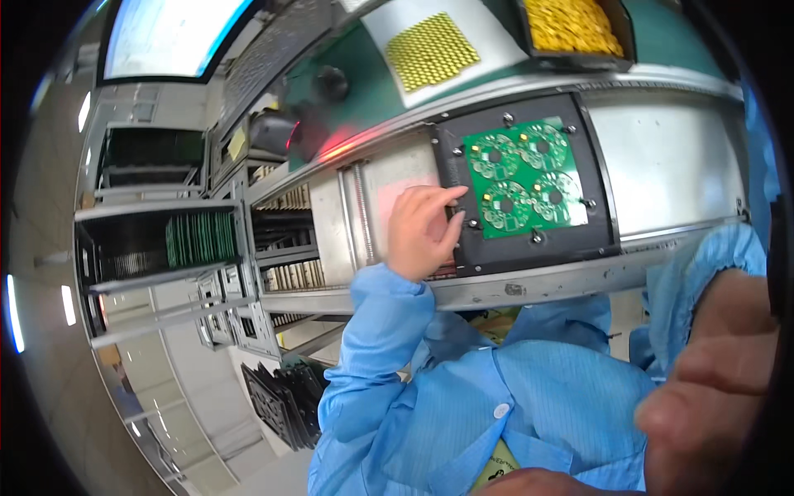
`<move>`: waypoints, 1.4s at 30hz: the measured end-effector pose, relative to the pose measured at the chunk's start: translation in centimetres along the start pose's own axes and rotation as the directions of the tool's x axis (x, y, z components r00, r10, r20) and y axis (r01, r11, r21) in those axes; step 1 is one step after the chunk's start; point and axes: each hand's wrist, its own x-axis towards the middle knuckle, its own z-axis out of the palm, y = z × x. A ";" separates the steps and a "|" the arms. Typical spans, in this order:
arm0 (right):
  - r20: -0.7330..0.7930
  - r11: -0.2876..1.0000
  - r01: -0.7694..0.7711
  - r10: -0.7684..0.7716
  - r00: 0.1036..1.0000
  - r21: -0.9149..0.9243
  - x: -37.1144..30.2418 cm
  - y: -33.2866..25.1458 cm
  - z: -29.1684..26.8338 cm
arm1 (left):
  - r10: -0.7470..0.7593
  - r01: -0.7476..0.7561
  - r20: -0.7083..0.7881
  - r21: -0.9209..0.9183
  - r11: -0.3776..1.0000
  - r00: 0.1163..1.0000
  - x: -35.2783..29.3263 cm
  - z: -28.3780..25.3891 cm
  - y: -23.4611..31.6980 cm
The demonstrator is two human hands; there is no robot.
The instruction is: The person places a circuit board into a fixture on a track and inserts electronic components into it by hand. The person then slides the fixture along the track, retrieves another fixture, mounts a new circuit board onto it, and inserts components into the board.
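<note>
A green circuit board (526, 178) with several round patterns sits in a black fixture tray (600, 186), inside a ring of small pins. My left hand (420, 231) is at the tray's left edge. Its index finger and thumb stretch toward the board, apart from each other, with nothing seen between them; the other fingers curl partly under. At the lower right my right hand (707, 372) is raised close to the camera, away from the board. It looks large and blurred, and most of its fingers are hidden.
The tray rests across metal conveyor rails (529, 285). Behind are a white sheet of small yellow-green round parts (430, 51), a black bin of yellow parts (572, 26) and a dark device glowing red (277, 132). A rack of green boards (201, 238) and a screen (169, 37) are leftward.
</note>
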 end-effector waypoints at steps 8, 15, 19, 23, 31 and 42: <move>-0.008 0.999 -0.027 0.027 1.000 -0.020 1.2 4.1 -1.1 | -0.019 0.019 -0.009 0.013 1.000 1.000 -0.2 0.1 0.0; 0.020 0.999 0.000 -0.001 1.000 0.044 1.9 0.9 1.2 | 0.028 -0.021 0.079 -0.092 0.996 0.997 0.3 0.3 0.3; 0.019 0.999 -0.029 0.028 0.999 0.035 0.2 1.4 0.9 | -0.013 0.015 0.079 -0.022 1.000 0.997 -0.9 0.3 -0.2; 0.022 0.997 -0.065 0.064 0.998 0.033 -0.4 3.0 -1.4 | -0.020 0.019 0.043 0.030 0.999 0.999 -1.3 0.6 0.0; 0.068 0.998 -0.055 0.055 0.996 -0.006 -0.8 1.5 -2.0 | -0.078 0.077 -0.028 -0.020 0.997 0.997 -0.1 0.2 1.1; -0.121 0.353 -0.368 0.561 0.819 -0.860 1.9 20.9 -7.8 | -0.070 0.073 0.068 -0.051 0.996 0.995 -0.8 -2.8 1.9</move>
